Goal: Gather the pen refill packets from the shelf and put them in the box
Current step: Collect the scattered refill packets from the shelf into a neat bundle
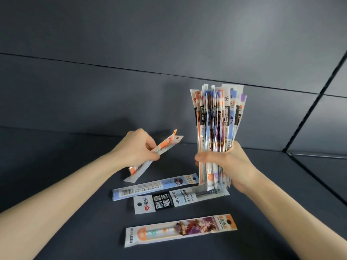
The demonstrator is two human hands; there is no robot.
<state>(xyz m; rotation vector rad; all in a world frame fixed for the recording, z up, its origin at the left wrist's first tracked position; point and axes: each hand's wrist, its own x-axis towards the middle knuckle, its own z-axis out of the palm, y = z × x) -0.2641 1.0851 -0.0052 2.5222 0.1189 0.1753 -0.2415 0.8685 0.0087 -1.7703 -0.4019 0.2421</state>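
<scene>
My right hand [228,165] grips a thick upright bundle of pen refill packets [217,119], their tops fanned out above my fist. My left hand [139,147] pinches two orange-and-white packets [165,145] that slant up to the right, lifted off the shelf. Three packets lie flat on the dark shelf [75,184] below my hands: a light blue one with a barcode [150,186], a white and black one [169,201], and an orange one with a picture [180,229] nearest me. No box is in view.
The shelf's dark back wall [131,91] rises just behind my hands. A side panel with a dark seam [308,113] closes the right end.
</scene>
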